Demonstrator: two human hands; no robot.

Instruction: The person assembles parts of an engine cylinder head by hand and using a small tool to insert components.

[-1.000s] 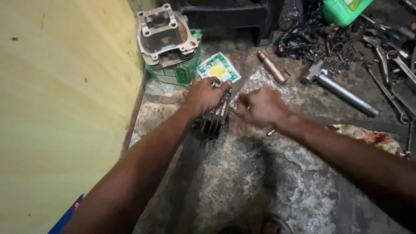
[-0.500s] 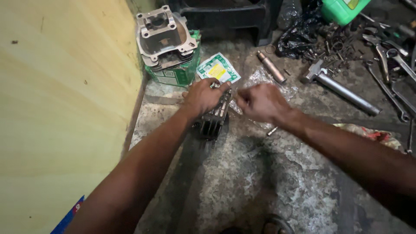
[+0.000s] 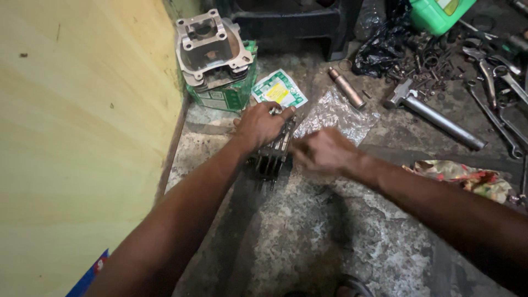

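Note:
A dark finned metal engine cylinder (image 3: pixel 270 157) lies on the stained concrete floor in the head view. My left hand (image 3: pixel 258 125) rests on top of it and grips its upper end. Just to its right, my right hand (image 3: pixel 323 150) is closed, its fingers against the side of the cylinder; whether it holds something small is hidden by blur. Behind the hands lies a crumpled clear plastic bag (image 3: pixel 335 114) and a small green and yellow packet (image 3: pixel 279 91).
A grey cast engine part (image 3: pixel 208 45) sits on a green box (image 3: pixel 225 94) by the yellow wall (image 3: pixel 82 137). A metal pin (image 3: pixel 346 88), a hammer (image 3: pixel 429 113), wrenches (image 3: pixel 495 93), a black bag (image 3: pixel 379 47), a green jug (image 3: pixel 437 12) and a rag (image 3: pixel 465 177) lie to the right.
My right hand has moved left and slightly lower, closer against the cylinder. My left hand stays on the cylinder.

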